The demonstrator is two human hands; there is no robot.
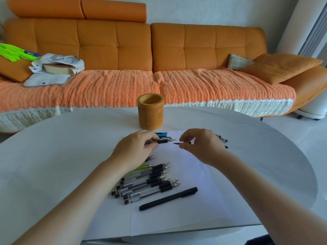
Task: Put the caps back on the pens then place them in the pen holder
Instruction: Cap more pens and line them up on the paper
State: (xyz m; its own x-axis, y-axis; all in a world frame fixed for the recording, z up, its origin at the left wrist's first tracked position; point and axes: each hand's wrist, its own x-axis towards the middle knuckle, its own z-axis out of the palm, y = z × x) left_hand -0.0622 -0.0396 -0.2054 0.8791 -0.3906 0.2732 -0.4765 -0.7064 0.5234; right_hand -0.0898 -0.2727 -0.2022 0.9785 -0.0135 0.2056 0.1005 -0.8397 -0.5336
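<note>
My left hand (137,150) grips an uncapped pen (163,141) with a black grip, its metal tip pointing right. A short way from that tip, my right hand (201,145) pinches a clear pen cap (178,143). Both hands hover over a white sheet of paper (185,200). Several uncapped pens (150,181) lie in a row on the sheet below my left hand, and a capped black pen (168,198) lies in front of them. Several loose caps (222,138) lie behind my right hand, partly hidden. The bamboo pen holder (150,112) stands upright beyond the hands, with no pens showing above its rim.
The white oval table (53,156) holds everything. A blue object (161,134) peeks out behind my left hand. An orange sofa (123,50) with cushions, a book and cloth stands beyond the table's far edge.
</note>
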